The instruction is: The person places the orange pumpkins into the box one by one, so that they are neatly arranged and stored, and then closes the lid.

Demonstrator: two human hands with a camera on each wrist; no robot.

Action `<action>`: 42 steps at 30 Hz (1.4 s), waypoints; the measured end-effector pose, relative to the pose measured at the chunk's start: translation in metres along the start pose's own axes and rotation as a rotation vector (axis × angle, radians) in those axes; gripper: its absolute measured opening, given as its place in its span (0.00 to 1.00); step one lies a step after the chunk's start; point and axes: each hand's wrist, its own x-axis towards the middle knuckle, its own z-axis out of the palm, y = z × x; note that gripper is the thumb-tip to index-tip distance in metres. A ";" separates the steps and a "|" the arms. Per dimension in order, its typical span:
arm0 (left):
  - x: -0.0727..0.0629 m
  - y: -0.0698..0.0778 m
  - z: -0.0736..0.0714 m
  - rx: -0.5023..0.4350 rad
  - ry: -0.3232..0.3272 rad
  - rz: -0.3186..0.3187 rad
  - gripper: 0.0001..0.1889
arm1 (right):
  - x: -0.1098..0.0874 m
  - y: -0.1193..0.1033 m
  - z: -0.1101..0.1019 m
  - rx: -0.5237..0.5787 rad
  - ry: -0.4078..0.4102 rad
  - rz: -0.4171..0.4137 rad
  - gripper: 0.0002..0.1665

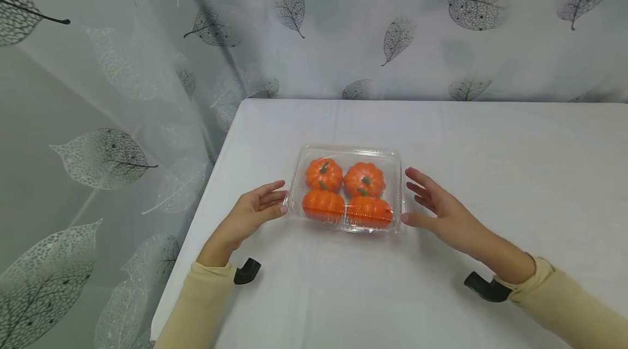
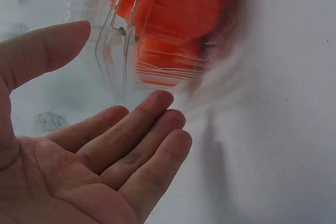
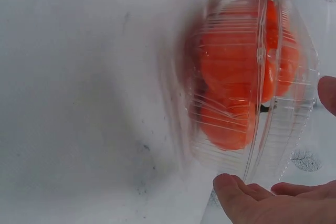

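Note:
A clear plastic clamshell box (image 1: 350,151) sits on the white table with several small orange pumpkins (image 1: 364,179) inside, their stems green. Its lid is down. At the box's left side is my left hand (image 1: 252,211), fingers extended and thumb apart from them; in the left wrist view the palm (image 2: 68,182) shows beside the box wall, holding nothing. My right hand (image 1: 444,212) stands at the right side, fingers loosely straight, the thumb close to the box's lower right corner. In the right wrist view its fingertips (image 3: 231,184) lie near the box; whether they touch cannot be told.
The white tablecloth (image 1: 490,174) spreads to the right and toward me. A pale curtain (image 1: 343,22) with leaf prints hangs behind the table and along its left edge. Each sleeve cuff has a black strap piece (image 1: 247,271) near it.

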 end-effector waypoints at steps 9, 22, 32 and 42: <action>0.000 -0.003 0.000 0.097 -0.025 -0.095 0.34 | -0.002 0.008 0.008 0.018 -0.012 0.037 0.56; -0.001 -0.007 0.003 0.036 -0.026 -0.082 0.29 | -0.006 0.013 0.010 -0.004 -0.002 0.142 0.46; 0.000 -0.008 0.007 0.023 -0.092 -0.046 0.26 | -0.005 0.018 0.014 0.080 -0.112 0.244 0.24; 0.000 -0.008 0.012 0.013 -0.043 -0.007 0.23 | -0.007 0.023 0.015 0.203 -0.259 0.256 0.20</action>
